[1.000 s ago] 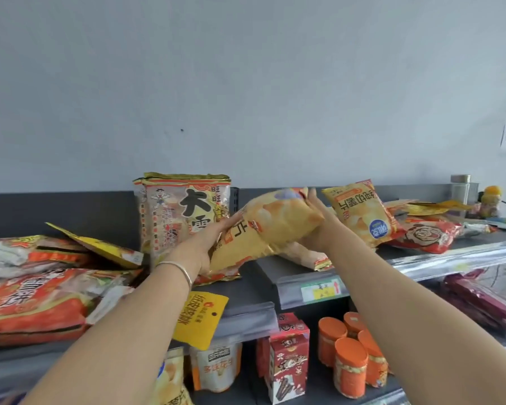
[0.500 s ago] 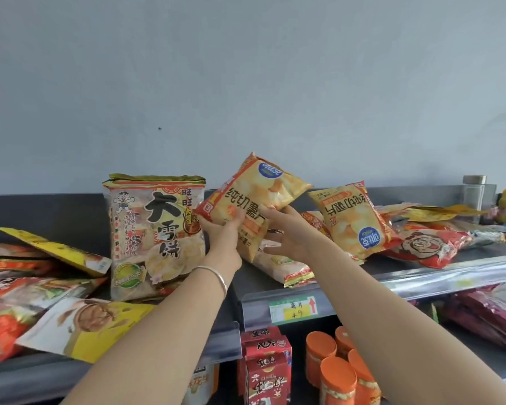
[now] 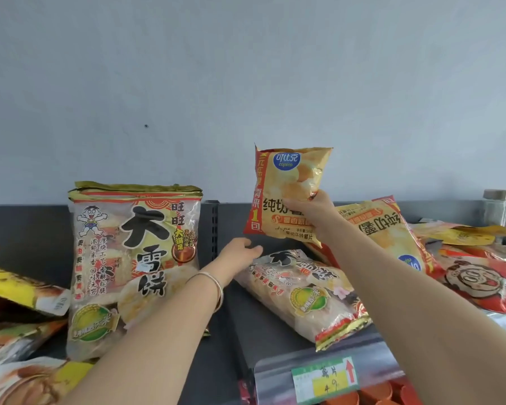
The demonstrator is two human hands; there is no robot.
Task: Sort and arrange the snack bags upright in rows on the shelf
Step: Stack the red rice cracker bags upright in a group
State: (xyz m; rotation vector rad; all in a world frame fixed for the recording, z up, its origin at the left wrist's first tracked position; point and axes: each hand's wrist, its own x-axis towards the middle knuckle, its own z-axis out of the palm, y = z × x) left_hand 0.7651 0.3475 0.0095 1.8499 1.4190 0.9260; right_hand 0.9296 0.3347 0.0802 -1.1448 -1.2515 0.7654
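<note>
A yellow potato chip bag [image 3: 289,185] is being held upright in the air above the shelf, with its blue logo at the top and a red strip running down its left edge. It is being pinched at its lower right side by the right hand [image 3: 314,213], whose grip is closed on the foil. Below it, the left hand [image 3: 240,252] is being held out with a wide, relaxed grip that holds nothing, just at the upper end of a rice cracker bag [image 3: 301,293] lying flat on the shelf. Whether contact is being made cannot be told. A silver bracelet [image 3: 215,283] is being worn on that wrist.

A second chip bag [image 3: 389,232] is being propped upside down behind the right forearm, and a red bag with a cartoon face [image 3: 479,282] is lying further right. A large rice cracker bag [image 3: 135,267] is standing upright to the left, with flattened yellow and orange bags [image 3: 18,290] heaped beside it.

Everything is being carried by a dark grey metal shelf [image 3: 216,355] with a dark back panel [image 3: 27,229]. A handwritten price label [image 3: 324,378] is being displayed on its front rail. A plain pale grey wall [image 3: 246,83] is rising behind.
</note>
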